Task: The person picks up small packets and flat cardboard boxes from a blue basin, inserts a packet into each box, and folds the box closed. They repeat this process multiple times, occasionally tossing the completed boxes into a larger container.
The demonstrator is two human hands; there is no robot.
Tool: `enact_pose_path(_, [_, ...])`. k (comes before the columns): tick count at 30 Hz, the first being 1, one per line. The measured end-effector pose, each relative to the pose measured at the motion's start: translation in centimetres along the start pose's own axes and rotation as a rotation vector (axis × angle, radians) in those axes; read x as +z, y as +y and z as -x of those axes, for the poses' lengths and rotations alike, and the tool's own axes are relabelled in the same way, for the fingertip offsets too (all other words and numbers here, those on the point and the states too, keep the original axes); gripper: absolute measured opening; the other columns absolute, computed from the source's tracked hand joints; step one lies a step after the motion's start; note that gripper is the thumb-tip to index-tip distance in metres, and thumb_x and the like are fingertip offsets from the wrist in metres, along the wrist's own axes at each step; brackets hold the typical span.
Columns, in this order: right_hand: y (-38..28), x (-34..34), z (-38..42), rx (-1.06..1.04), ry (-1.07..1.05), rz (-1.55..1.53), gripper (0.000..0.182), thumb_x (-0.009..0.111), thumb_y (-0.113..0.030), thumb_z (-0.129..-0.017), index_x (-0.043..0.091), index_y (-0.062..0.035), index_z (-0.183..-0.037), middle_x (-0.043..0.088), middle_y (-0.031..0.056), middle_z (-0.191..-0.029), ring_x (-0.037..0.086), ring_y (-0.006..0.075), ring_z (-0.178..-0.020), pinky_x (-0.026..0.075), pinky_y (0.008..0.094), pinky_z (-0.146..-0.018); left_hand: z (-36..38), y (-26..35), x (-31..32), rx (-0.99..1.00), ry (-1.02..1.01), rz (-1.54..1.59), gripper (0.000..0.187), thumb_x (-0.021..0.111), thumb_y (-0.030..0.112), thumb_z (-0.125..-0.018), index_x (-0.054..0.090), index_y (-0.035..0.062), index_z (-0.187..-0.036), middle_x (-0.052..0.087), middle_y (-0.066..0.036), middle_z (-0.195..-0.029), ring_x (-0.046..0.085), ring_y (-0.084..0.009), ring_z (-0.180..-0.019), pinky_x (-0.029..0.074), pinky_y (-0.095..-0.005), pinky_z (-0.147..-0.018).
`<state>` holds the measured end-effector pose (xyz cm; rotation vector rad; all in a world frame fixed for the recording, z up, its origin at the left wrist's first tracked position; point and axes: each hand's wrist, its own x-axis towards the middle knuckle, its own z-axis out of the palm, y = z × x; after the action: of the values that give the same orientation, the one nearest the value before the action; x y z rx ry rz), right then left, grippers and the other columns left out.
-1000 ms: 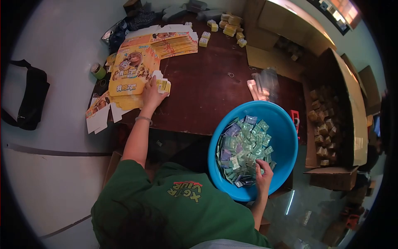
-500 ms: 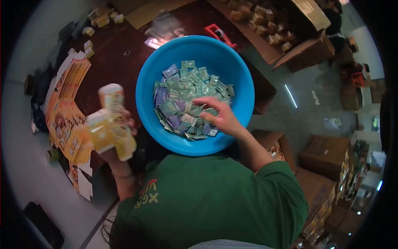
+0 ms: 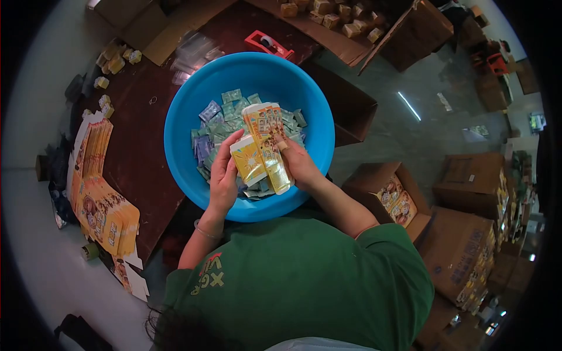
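A yellow-orange printed carton (image 3: 270,137) is between my two hands above the blue basin (image 3: 178,126). Its yellow side panel faces left, and its printed face with small pictures is turned up. My left hand (image 3: 223,175) grips the yellow panel from the left, thumb near its lower edge. On the other side, my right hand (image 3: 300,165) is closed on the printed part, with the thumb on top. Beneath them, many small green and purple sachets (image 3: 208,111) lie heaped in the basin, partly hidden by the carton and hands.
Stacked flat cartons (image 3: 108,219) lie at the table's left side. Clear plastic bags (image 3: 196,52) and a red tape dispenser (image 3: 268,44) sit behind the basin. An open cardboard box (image 3: 374,181) stands at right, near larger boxes (image 3: 456,251).
My left hand has brought the carton from the left to over the basin. My right hand has left the sachets and taken hold of the carton. The view has shifted.
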<state>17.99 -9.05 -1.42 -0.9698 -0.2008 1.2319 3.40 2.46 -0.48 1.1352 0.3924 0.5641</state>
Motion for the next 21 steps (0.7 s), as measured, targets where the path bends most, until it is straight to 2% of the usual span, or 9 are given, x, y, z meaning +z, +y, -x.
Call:
enact_pose_path(2, [0.0,0.4,0.0,-0.018,0.023,-0.003,0.053,0.051,-0.036,-0.104,0.039,-0.0028,-0.144,0.06,0.0088,-0.127,0.06,0.0149,-0.113,0.048,0.0305,-0.098,-0.6,0.5,0.8,-0.058,0.037,0.203,0.044,0.04,0.011,-0.104,0.039,-0.002,-0.146,0.05,-0.012,-0.142,0.052,-0.0176,-0.127,0.042,-0.0315,-0.106])
enact_pose_path(5, [0.1,0.9,0.4,-0.206,-0.101,-0.07,0.061,0.06,-0.037,-0.099,0.039,-0.0022,-0.143,0.059,0.0104,-0.128,0.06,0.0176,-0.114,0.048,0.0327,-0.1,-0.5,0.4,-0.3,-0.153,0.007,0.257,0.041,0.042,0.013,-0.104,0.044,-0.0028,-0.142,0.056,-0.012,-0.135,0.058,-0.0166,-0.12,0.047,-0.031,-0.102])
enact_pose_path(6, [0.0,-0.2,-0.2,-0.156,-0.135,0.168,0.07,0.073,-0.035,-0.09,0.04,-0.0021,-0.142,0.059,0.012,-0.128,0.06,0.0198,-0.115,0.048,0.0345,-0.1,-0.4,0.4,-0.8,-0.183,-0.02,0.278,0.04,0.043,0.013,-0.104,0.045,-0.0031,-0.141,0.058,-0.012,-0.133,0.059,-0.0166,-0.118,0.048,-0.031,-0.101])
enact_pose_path(9, [-0.5,-0.5,-0.1,-0.085,-0.282,0.236,0.074,0.082,-0.03,-0.079,0.046,-0.001,-0.137,0.063,0.0121,-0.123,0.062,0.0185,-0.111,0.048,0.0339,-0.099,0.1,-0.1,-3.9,-0.402,-0.055,0.213,0.04,0.059,0.013,-0.096,0.053,-0.0043,-0.131,0.064,-0.012,-0.122,0.065,-0.0182,-0.108,0.051,-0.0317,-0.094])
enact_pose_path(13, [-1.5,-1.0,0.9,-0.046,-0.399,0.598,0.064,0.083,-0.039,-0.076,0.058,-0.0019,-0.122,0.069,0.0125,-0.11,0.067,0.019,-0.101,0.052,0.0323,-0.09,1.5,1.6,-5.8,-0.408,-0.17,0.012,0.043,0.066,0.006,-0.087,0.054,-0.0061,-0.127,0.065,-0.016,-0.123,0.066,-0.0238,-0.107,0.052,-0.0364,-0.093])
enact_pose_path(15, [-1.2,-1.3,1.3,-0.01,-0.421,0.618,0.062,0.082,-0.04,-0.077,0.057,-0.0033,-0.12,0.069,0.0101,-0.108,0.067,0.019,-0.097,0.052,0.0316,-0.083,2.2,1.4,-7.8,-0.418,-0.171,-0.087,0.042,0.068,0.007,-0.088,0.055,-0.0065,-0.126,0.065,-0.015,-0.121,0.066,-0.0209,-0.104,0.051,-0.0334,-0.09])
enact_pose_path(17, [-0.3,-1.9,1.1,-0.027,-0.456,0.607,0.064,0.082,-0.042,-0.077,0.057,-0.0034,-0.121,0.069,0.0111,-0.11,0.067,0.0206,-0.1,0.052,0.0331,-0.084,2.0,2.5,-7.7,-0.407,-0.332,-0.25,0.04,0.066,0.006,-0.09,0.055,-0.0066,-0.127,0.065,-0.014,-0.121,0.065,-0.0177,-0.102,0.05,-0.0307,-0.087])
enact_pose_path(20, [0.0,-2.3,1.2,-0.024,-0.516,0.403,0.064,0.08,-0.039,-0.081,0.055,-0.0045,-0.129,0.067,0.0089,-0.114,0.064,0.0198,-0.105,0.051,0.0342,-0.09,2.2,3.4,-4.7,-0.354,-0.298,-0.271,0.038,0.058,0.005,-0.095,0.052,-0.0061,-0.131,0.064,-0.009,-0.114,0.06,-0.0133,-0.099,0.047,-0.0281,-0.089])
enact_pose_path(21, [0.1,-2.4,1.1,-0.011,-0.529,0.317,0.064,0.08,-0.038,-0.082,0.054,-0.0051,-0.13,0.067,0.0081,-0.116,0.063,0.019,-0.106,0.05,0.0338,-0.091,2.4,3.4,-3.9,-0.295,-0.241,-0.336,0.03,0.057,0.008,-0.096,0.055,-0.0051,-0.123,0.061,-0.007,-0.111,0.057,-0.0142,-0.096,0.045,-0.0292,-0.091])
